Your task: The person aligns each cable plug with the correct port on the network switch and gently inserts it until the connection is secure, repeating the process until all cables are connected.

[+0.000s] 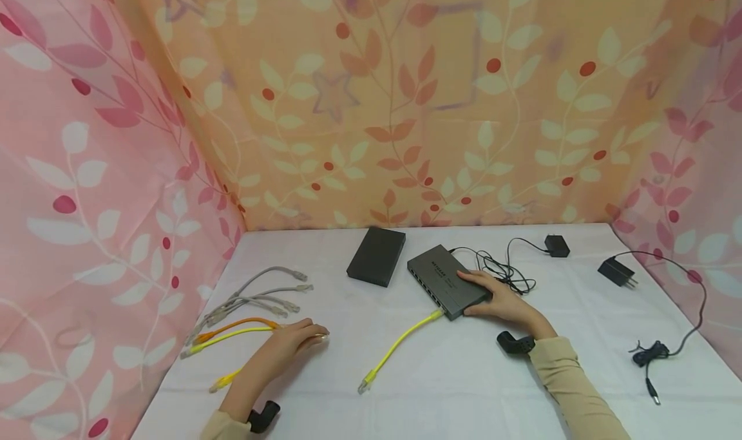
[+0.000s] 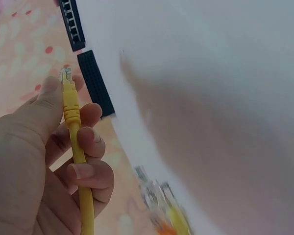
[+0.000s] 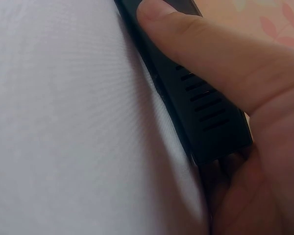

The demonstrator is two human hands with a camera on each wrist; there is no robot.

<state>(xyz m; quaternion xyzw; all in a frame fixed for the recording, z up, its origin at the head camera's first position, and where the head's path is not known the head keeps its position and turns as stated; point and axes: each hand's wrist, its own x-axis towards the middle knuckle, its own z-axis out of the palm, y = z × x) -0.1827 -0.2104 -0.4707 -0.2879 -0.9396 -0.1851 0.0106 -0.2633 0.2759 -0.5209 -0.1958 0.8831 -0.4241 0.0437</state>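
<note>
My left hand (image 1: 282,355) is low over the left side of the table. Its thumb and curled fingers pinch a yellow network cable (image 2: 72,115) just behind the plug, and the clear plug (image 2: 66,74) sticks out past the fingertips. With my right hand (image 1: 505,306) I grip the right end of a dark grey network switch (image 1: 439,274), the thumb lying along its vented side. A second yellow cable (image 1: 400,342) runs from the near right end of the switch's row of ports, its free end lying on the white cloth.
Grey cables (image 1: 246,296) lie at the left, beside an orange cable (image 1: 240,323) and more yellow ends. A black box (image 1: 377,256) stands left of the switch. Behind it sits a power adapter (image 1: 557,246) with coiled cord; another adapter (image 1: 617,272) lies far right.
</note>
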